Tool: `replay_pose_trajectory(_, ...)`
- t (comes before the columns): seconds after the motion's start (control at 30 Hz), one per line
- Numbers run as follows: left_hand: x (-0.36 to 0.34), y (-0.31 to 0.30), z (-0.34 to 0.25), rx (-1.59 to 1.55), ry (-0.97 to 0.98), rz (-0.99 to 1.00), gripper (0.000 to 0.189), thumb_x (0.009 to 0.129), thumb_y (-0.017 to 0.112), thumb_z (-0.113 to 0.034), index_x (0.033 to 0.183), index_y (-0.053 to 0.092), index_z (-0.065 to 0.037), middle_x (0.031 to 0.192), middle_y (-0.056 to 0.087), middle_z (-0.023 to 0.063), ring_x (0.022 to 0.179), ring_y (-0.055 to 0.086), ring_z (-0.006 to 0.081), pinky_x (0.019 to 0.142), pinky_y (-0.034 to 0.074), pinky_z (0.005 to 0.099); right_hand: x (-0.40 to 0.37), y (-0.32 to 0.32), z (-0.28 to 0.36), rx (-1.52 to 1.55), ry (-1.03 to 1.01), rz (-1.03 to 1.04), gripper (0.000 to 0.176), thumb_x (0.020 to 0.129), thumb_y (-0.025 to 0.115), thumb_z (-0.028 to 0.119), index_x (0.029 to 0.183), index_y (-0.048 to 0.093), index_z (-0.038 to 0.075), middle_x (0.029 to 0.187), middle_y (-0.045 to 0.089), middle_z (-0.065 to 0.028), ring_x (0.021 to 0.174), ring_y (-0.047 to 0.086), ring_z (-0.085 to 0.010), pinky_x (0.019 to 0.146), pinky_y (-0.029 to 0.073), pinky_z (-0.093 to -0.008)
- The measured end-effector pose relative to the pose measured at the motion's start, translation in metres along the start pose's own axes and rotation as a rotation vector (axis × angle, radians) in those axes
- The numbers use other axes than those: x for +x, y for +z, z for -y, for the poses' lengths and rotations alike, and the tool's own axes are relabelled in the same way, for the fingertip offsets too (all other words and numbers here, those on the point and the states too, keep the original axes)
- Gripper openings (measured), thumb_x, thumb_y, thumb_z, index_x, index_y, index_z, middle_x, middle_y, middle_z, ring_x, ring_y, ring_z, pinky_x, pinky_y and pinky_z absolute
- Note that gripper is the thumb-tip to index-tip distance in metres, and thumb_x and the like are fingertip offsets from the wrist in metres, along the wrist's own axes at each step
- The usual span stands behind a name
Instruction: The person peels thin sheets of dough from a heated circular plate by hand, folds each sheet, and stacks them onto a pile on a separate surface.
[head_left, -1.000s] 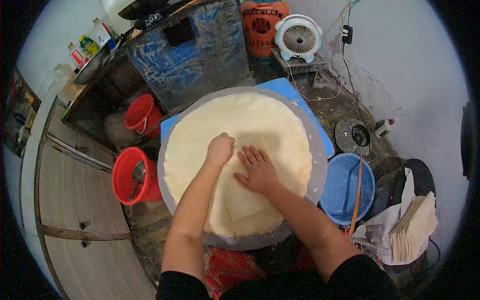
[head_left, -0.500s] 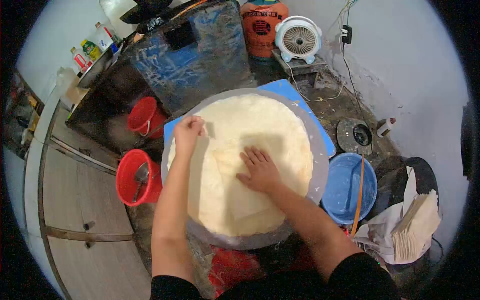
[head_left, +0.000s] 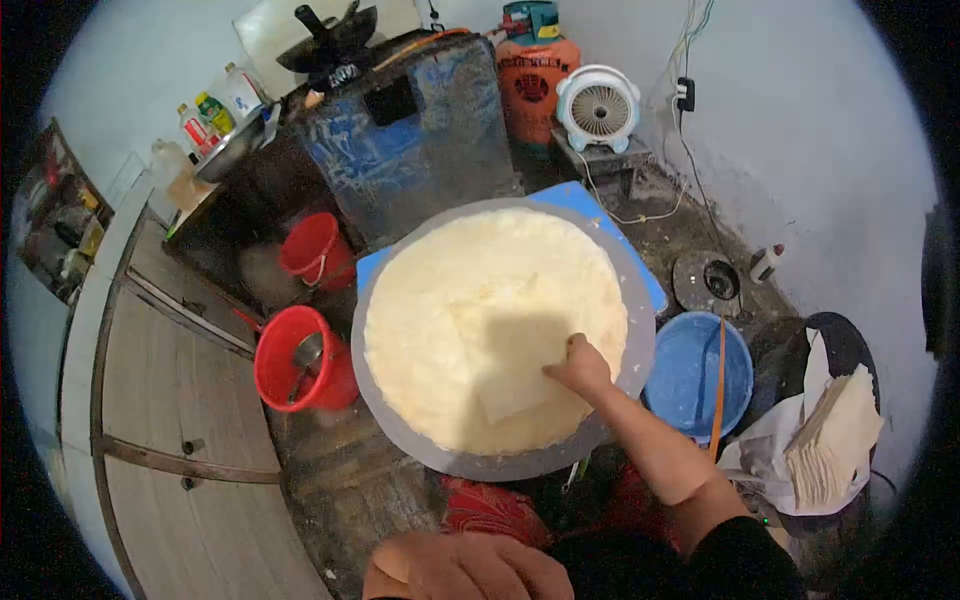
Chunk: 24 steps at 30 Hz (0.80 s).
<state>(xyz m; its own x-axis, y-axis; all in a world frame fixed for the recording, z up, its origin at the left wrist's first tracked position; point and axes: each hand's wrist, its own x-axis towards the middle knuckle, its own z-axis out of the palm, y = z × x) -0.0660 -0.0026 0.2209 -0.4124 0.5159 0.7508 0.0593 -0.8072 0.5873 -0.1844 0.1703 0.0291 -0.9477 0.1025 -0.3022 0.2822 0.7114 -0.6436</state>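
A large, round, pale thin flatbread (head_left: 430,360) covers most of a round grey plate (head_left: 385,440). A paler squarish piece (head_left: 512,400) lies flat on its lower middle, partly in shadow. My right hand (head_left: 584,370) is over the flatbread's right side, beside that piece. Its thumb points left with a gap to a bent finger; the other fingers are hidden. Close to the camera at the bottom edge is my left hand (head_left: 470,566), away from the plate. Its back faces up and its fingers are curled together, fingertips out of sight.
A blue board (head_left: 590,205) shows under the plate. Red buckets (head_left: 340,380) stand left, and a blue basin (head_left: 690,385) with a long wooden stick (head_left: 720,390) right. Folded flatbreads (head_left: 835,440) are stacked beyond it. A fan (head_left: 600,105) and a gas cylinder (head_left: 540,85) are behind.
My left hand has left the flatbread's upper left and come down close to the camera. My right hand has moved right and no longer lies spread flat. The view has shifted slightly.
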Motion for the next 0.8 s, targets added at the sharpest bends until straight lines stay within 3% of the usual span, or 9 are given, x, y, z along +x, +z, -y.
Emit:
replay_pose_trajectory(0.27,-0.003,0.063,0.006,0.048,0.380,0.041,0.021,0.082,0.059,-0.021,0.069,0.053,-0.005,0.091,0.047,0.0059,0.078,0.047,0.0244,0.065,0.039,0.0400,0.024,0.035,-0.009,0.143,-0.502,-0.031,0.036,0.070,0.060,0.013,0.104,0.051,0.005,0.081,0.059,-0.0141,0.079,0.058,-0.0309,0.067,0.046,-0.0381)
replay_pose_trajectory(0.3,-0.001,0.094,-0.017,0.177,0.043,-0.560,0.020,0.082,0.054,-0.014,0.077,0.057,0.005,0.093,0.056,0.0222,0.079,0.057,0.0301,0.071,0.047,0.0414,0.018,0.030,-0.002,0.142,-0.492,-0.039,0.036,0.070,0.060,0.013,0.104,0.051,0.005,0.081,0.059,-0.0141,0.079,0.058,-0.0309,0.067,0.046,-0.0381)
replay_pose_trajectory(0.4,-0.037,0.065,0.003,0.326,-0.165,-0.823,0.024,0.082,0.050,-0.012,0.094,0.055,0.008,0.096,0.055,0.0201,0.090,0.053,0.0280,0.081,0.042,0.0396,-0.017,-0.019,0.029,0.476,-0.383,-0.009,0.035,0.073,0.053,0.010,0.106,0.048,0.002,0.066,0.052,-0.0077,0.048,0.049,-0.0230,0.043,0.040,-0.0389)
replay_pose_trajectory(0.47,-0.047,0.048,0.025,0.512,-0.298,-1.141,0.034,0.082,0.052,-0.019,0.104,0.050,0.007,0.103,0.053,0.0169,0.096,0.050,0.0272,0.087,0.038,0.0416,-0.054,-0.079,0.042,0.704,-0.017,0.487,0.042,0.077,0.054,0.012,0.115,0.041,0.001,0.068,0.056,-0.0078,0.042,0.048,-0.0215,0.037,0.036,-0.0374)
replay_pose_trajectory(0.53,-0.061,0.031,0.052,0.604,-0.354,-1.259,0.043,0.082,0.055,-0.024,0.109,0.046,0.007,0.109,0.050,0.0159,0.098,0.049,0.0270,0.089,0.036,0.0438,-0.033,-0.055,-0.008,1.063,-0.010,0.501,0.039,0.080,0.054,0.012,0.116,0.042,0.003,0.084,0.059,-0.0110,0.057,0.056,-0.0227,0.048,0.046,-0.0347)
replay_pose_trajectory(0.6,-0.080,0.012,0.072,0.088,-0.599,-1.588,0.060,0.079,0.059,-0.035,0.119,0.038,0.005,0.121,0.040,0.0161,0.103,0.045,0.0280,0.091,0.032,0.0503,-0.091,-0.095,0.002,1.389,0.046,0.483,0.037,0.083,0.053,0.010,0.117,0.043,0.004,0.101,0.056,-0.0127,0.078,0.059,-0.0234,0.067,0.049,-0.0339)
replay_pose_trajectory(0.67,-0.074,0.015,0.089,-0.254,-0.799,-1.527,0.074,0.077,0.056,-0.047,0.130,0.028,-0.002,0.133,0.029,0.0158,0.113,0.039,0.0328,0.096,0.025,0.0575,-0.130,-0.123,-0.018,1.326,0.014,0.458,0.036,0.083,0.052,0.005,0.118,0.043,0.004,0.109,0.053,-0.0108,0.093,0.055,-0.0240,0.078,0.046,-0.0360)
replay_pose_trajectory(0.73,-0.041,0.038,0.106,-0.898,-0.531,-1.045,0.080,0.077,0.049,-0.056,0.134,0.023,-0.006,0.137,0.026,0.0161,0.122,0.032,0.0367,0.100,0.018,0.0602,-0.159,-0.138,-0.043,1.243,-0.083,0.300,0.040,0.084,0.050,0.005,0.122,0.040,0.004,0.112,0.053,-0.0088,0.102,0.054,-0.0201,0.084,0.046,-0.0334)
replay_pose_trajectory(0.8,-0.030,0.039,0.129,-0.888,-0.512,-0.889,0.080,0.080,0.044,-0.056,0.134,0.023,-0.002,0.137,0.029,0.0201,0.125,0.029,0.0367,0.101,0.021,0.0581,-0.199,-0.165,-0.059,1.358,-0.106,0.261,0.042,0.083,0.052,0.004,0.123,0.040,0.004,0.116,0.052,-0.0092,0.104,0.053,-0.0206,0.089,0.043,-0.0337)
